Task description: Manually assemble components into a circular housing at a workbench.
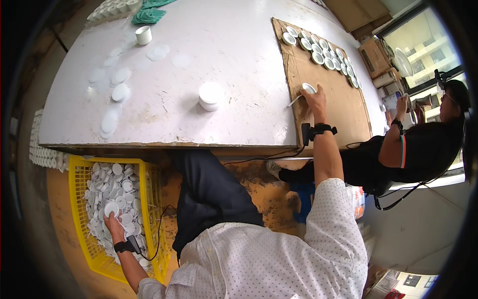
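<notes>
My left hand [114, 225] reaches into a yellow plastic crate [79, 209], its fingers closed on the edge of a white round piece [111, 209]. Around it in the crate lies a heap of similar white round pieces [102, 189], some with thin stems. Over the cardboard sheet [318, 114] on the table, my right hand [316, 102] pinches a small white round dish-like piece [308, 88]. A thin white stem [295, 100] sticks out beside those fingers, toward the lower left. Several white round dish-like pieces [317, 58] rest in rows on the cardboard's far part.
A stack of white discs [210, 96] stands mid-table. Thin translucent discs [121, 92] are scattered at the left, near a white cylinder [143, 35] and green plastic [149, 15]. At the right, a person [423, 139] in dark clothes works close to the table. Cables run from both my wrist straps.
</notes>
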A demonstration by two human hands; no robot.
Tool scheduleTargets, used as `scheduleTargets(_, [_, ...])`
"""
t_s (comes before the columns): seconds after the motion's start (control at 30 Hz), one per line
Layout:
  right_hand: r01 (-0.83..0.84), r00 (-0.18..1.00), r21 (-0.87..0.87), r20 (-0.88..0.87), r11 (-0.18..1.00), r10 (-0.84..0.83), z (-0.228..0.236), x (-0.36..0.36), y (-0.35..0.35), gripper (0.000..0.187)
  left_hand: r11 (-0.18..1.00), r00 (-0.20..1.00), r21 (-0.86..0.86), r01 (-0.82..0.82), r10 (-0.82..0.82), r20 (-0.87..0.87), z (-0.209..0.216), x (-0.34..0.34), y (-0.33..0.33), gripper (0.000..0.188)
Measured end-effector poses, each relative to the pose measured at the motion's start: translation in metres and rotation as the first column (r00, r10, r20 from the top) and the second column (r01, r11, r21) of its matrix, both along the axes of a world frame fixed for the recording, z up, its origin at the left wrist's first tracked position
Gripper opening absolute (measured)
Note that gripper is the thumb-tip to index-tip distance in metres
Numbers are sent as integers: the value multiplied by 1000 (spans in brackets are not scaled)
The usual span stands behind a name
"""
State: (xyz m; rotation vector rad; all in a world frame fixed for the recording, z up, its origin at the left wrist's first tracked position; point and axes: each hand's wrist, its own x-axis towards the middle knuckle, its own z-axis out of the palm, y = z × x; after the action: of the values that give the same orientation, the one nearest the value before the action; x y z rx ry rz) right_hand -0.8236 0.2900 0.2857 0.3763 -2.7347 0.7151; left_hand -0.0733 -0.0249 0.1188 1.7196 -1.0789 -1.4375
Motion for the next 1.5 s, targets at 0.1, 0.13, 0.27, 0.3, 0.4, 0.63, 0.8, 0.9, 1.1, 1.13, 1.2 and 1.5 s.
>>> scheduleTargets(0.1, [-2,976,-45,218,999,12,0,-8,-1,83,985,986,59,-163,165,-15,-7,56,-12,55])
scheduleTargets(0.13, [-8,979,-65,205,998,21,3,-5,-3,83,961,953,80,-265,248,176,-5,69,-16,60])
scheduleTargets(0.27, [-183,982,-291,-9,939,188,12,53,-24,77,995,865,-35,-97,101,492,22,53,-13,72])
scheduleTargets(0.3, [-300,951,-188,-130,935,279,15,79,-29,75,1000,982,-5,-22,22,186,32,27,-4,67])
scheduleTargets(0.4, [-672,740,-189,-178,716,648,21,174,-53,83,849,850,-218,482,-513,-119,66,-94,48,47])
scheduleTargets(0.63, [-852,270,-425,142,305,952,27,326,-100,92,467,537,-550,693,-843,-38,153,-280,131,77])
scheduleTargets(0.8, [-839,183,-468,237,277,954,26,336,-105,84,573,639,-578,581,-761,-112,150,-277,135,74])
scheduleTargets(0.9, [-765,352,-519,161,382,922,27,300,-117,67,786,666,-298,542,-618,-417,139,-259,137,72])
scheduleTargets(1.1, [-349,788,-471,321,810,526,19,197,-173,50,798,752,-394,456,-582,-308,120,-244,139,65])
scheduleTargets(1.13, [-340,757,-483,369,807,540,16,190,-177,46,772,760,-440,458,-597,-258,118,-243,140,65])
scheduleTargets(1.2, [-345,676,-545,420,764,605,11,183,-179,42,752,760,-454,477,-613,-215,114,-241,141,64])
scheduleTargets(1.5, [-102,532,-792,467,601,706,4,183,-172,25,842,749,-286,457,-538,-386,110,-235,147,70])
